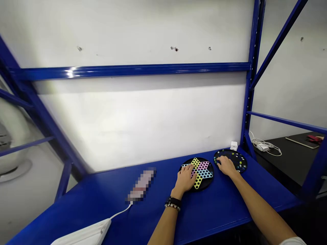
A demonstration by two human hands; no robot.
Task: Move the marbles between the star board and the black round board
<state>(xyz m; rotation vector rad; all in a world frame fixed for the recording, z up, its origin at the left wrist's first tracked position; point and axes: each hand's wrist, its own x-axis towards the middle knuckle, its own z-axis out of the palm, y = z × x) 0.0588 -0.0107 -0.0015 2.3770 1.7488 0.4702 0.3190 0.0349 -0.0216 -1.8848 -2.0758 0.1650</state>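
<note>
A Chinese checkers board (204, 173) lies on the blue shelf, its yellow, pink and light blue star full of round holes on a round black base. My left hand (185, 178) rests over the left part of the star with its fingers stretched out, covering some holes. To the right is a round black tray (233, 157) with several small coloured marbles (240, 163) scattered in it. My right hand (226, 165) reaches over the tray's near left edge, finger and thumb bent together among marbles. What sits between those fingertips is too small to make out.
A blurred-out phone-like object (141, 185) lies left of the board, with a white cable (121, 211) running to a white box (84, 233). Behind the tray stands a white charger (233, 145). Blue uprights (247, 92) frame the shelf (153, 217) against a white wall.
</note>
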